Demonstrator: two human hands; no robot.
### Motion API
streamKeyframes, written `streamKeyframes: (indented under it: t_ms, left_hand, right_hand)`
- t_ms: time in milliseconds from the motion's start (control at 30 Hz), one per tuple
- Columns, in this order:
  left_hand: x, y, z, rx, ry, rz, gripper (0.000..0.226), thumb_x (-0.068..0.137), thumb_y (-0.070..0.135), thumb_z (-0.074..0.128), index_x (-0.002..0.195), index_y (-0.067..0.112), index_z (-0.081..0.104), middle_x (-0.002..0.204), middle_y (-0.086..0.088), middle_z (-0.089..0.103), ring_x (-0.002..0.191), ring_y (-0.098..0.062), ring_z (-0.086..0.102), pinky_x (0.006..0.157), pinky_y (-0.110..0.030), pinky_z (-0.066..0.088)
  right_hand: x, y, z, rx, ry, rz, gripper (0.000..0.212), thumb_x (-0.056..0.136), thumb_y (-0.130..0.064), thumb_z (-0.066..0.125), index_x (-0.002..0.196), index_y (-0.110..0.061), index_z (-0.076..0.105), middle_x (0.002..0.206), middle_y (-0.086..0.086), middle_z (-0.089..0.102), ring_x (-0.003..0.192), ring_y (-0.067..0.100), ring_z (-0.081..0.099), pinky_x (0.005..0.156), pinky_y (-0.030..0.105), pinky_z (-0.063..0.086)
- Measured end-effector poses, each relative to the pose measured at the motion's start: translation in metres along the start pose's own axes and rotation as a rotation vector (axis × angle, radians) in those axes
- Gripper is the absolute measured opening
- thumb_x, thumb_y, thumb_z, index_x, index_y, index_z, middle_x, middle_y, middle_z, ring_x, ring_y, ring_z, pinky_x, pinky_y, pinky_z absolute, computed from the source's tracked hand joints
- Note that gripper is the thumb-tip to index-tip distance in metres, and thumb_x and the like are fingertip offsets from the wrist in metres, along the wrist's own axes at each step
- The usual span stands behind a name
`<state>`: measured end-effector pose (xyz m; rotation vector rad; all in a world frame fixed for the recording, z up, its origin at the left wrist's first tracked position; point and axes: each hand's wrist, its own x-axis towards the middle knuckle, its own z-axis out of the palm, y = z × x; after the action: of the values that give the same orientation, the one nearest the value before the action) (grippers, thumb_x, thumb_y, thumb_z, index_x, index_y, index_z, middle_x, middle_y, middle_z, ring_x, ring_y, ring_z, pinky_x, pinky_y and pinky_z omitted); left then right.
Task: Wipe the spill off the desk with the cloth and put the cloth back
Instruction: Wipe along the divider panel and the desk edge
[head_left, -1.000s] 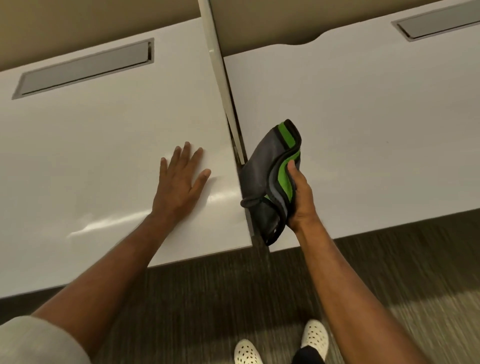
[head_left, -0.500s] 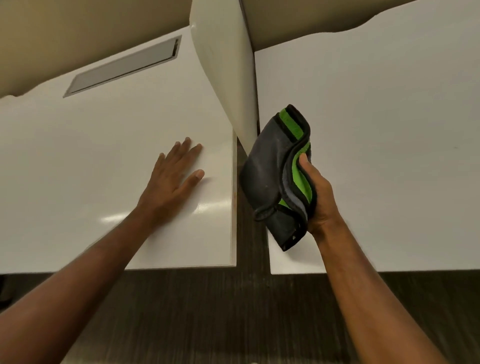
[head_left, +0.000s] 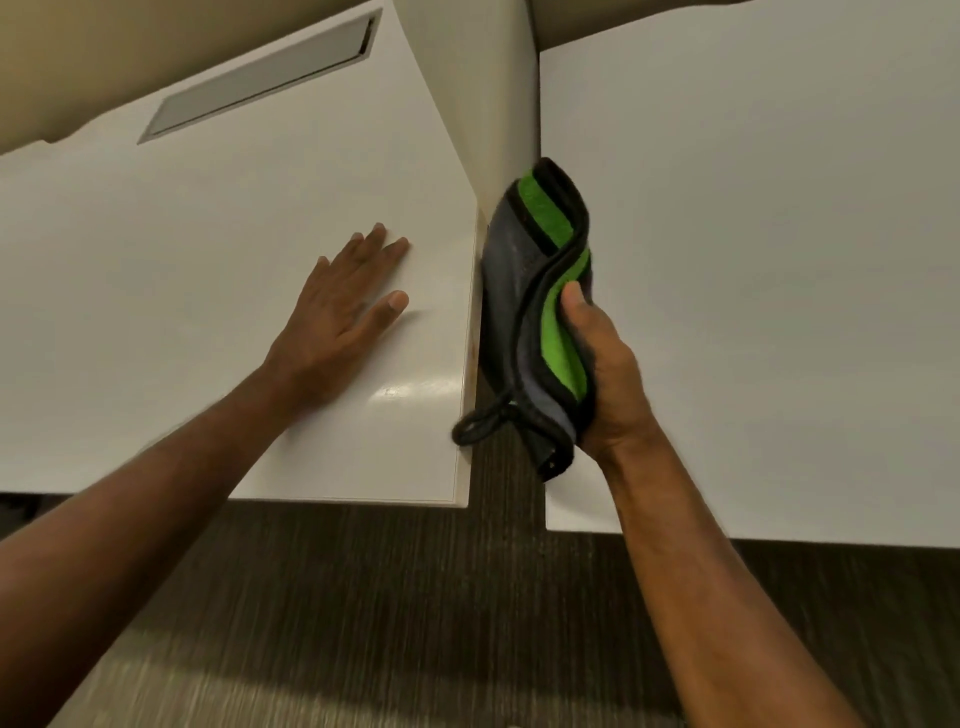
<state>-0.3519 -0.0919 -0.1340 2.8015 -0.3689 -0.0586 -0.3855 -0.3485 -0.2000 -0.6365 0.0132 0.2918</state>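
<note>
Overhead, white desk, dark carpet.

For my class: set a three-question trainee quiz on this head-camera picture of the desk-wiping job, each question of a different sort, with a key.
1. True or false: the left hand lies flat on the left desk.
2. Multiple choice: the right hand holds the grey and green cloth
A. spread flat on the right desk
B. folded, over the gap between the two desks
C. on the carpet
3. Fill in: an upright white ___ stands between the desks, behind the cloth.

Key: 1 true; 2 B; 3 divider panel.
</note>
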Motion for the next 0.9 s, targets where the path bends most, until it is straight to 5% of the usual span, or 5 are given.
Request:
streamKeyframes:
  t_ms: [100,200,333,467,900]
  left_hand:
    - [0.001,0.000,0.000,-0.024,0.013,-0.007,0.065,0.099,0.067,0.024,0.159,0.042,0.020,0.170,0.016,0.010,0.155,0.001,0.000,0.128,-0.043,0.000]
    - [0.001,0.001,0.000,-0.008,0.009,0.002,0.073,0.094,0.076,0.015,0.159,0.043,0.017,0.170,0.013,0.009,0.156,-0.003,0.000,0.128,-0.045,0.001]
    - [0.001,0.002,0.001,-0.001,0.016,0.010,0.071,0.093,0.078,0.014,0.158,0.047,0.013,0.170,0.013,0.008,0.156,-0.005,-0.001,0.128,-0.045,0.001]
    - [0.001,0.002,0.001,0.018,0.014,0.026,0.064,0.097,0.073,0.016,0.157,0.050,0.010,0.170,0.013,0.005,0.156,-0.004,-0.003,0.128,-0.044,0.000]
    - [0.001,0.002,0.001,0.023,0.016,0.005,0.064,0.100,0.068,0.020,0.159,0.044,0.014,0.170,0.014,0.006,0.155,-0.001,-0.003,0.128,-0.041,-0.001]
  right_hand:
    - [0.008,0.012,0.034,-0.307,0.010,-0.047,0.048,0.098,-0.038,0.054,0.140,-0.014,0.056,0.118,0.006,0.073,0.108,0.021,0.070,0.093,0.036,0.058]
    - [0.009,0.024,0.058,-0.493,-0.028,-0.121,0.062,0.099,-0.038,0.050,0.152,-0.054,0.021,0.168,0.004,0.029,0.153,0.023,0.031,0.125,0.049,0.030]
    - [-0.006,0.029,0.062,-0.578,-0.031,-0.155,0.069,0.101,-0.037,0.046,0.159,-0.046,0.009,0.173,-0.010,0.004,0.159,0.014,0.006,0.128,0.053,0.017]
    - [-0.060,0.043,0.061,-0.571,-0.140,-0.122,0.064,0.103,-0.038,0.046,0.137,-0.081,0.013,0.172,-0.018,-0.002,0.159,0.009,0.003,0.127,0.055,0.018]
    - [0.001,0.017,0.072,-0.693,0.071,-0.110,0.060,0.109,-0.032,0.044,0.161,-0.041,0.015,0.171,-0.009,0.018,0.153,0.011,0.029,0.125,0.045,0.031]
